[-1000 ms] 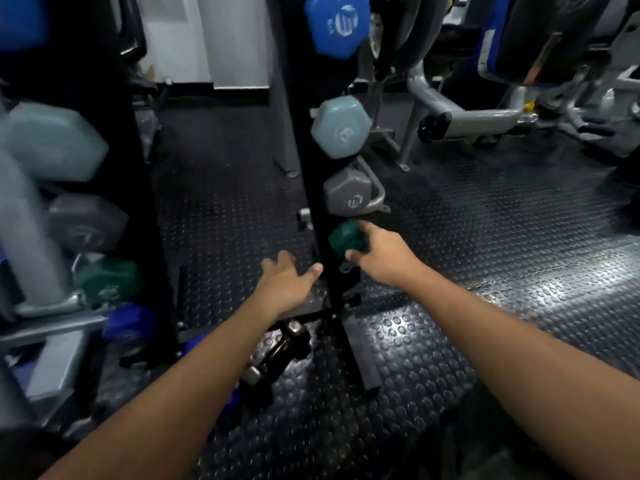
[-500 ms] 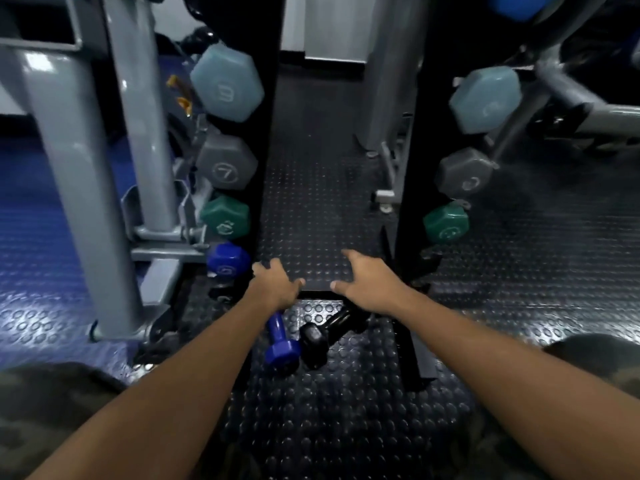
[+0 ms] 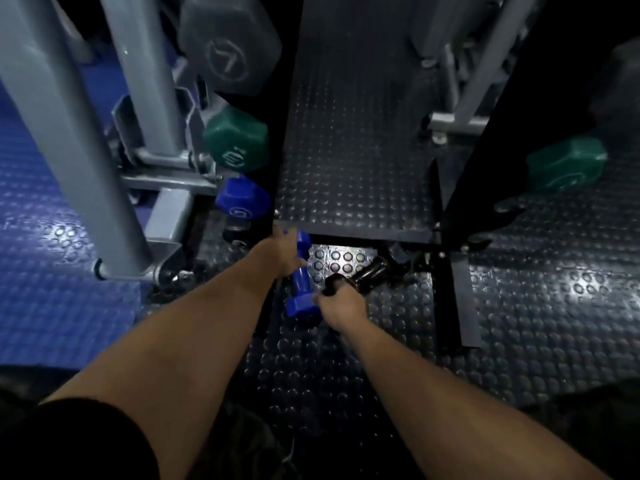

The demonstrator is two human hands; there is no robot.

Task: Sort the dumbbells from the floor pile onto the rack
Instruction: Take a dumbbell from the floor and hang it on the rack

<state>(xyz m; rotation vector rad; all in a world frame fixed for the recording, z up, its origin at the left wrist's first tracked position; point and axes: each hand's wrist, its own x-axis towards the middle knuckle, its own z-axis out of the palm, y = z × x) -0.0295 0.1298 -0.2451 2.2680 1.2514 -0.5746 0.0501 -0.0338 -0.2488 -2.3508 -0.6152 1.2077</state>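
Two dumbbells lie on the studded floor between the rack's feet. My left hand [image 3: 281,258] grips the handle of the small blue dumbbell [image 3: 300,304]. Beside it, my right hand [image 3: 341,308] curls round the near end of the black dumbbell [image 3: 369,271], whose far end points toward the rack's right foot. The black rack's left upright [image 3: 278,133] carries a grey dumbbell marked 7 [image 3: 228,46], a green one [image 3: 237,142] and a blue one [image 3: 242,199]. A green dumbbell [image 3: 564,164] sits on the right upright [image 3: 485,140].
A grey machine frame [image 3: 69,133] stands close on the left over a blue floor mat [image 3: 41,271]. A raised black rubber mat [image 3: 353,168] lies between the uprights. The rack's base bars [image 3: 464,306] run along the floor on the right.
The view has dropped closer to the floor. Both hands came down from the mat edge; the left one took the blue dumbbell's handle and the right one took the black dumbbell's end.
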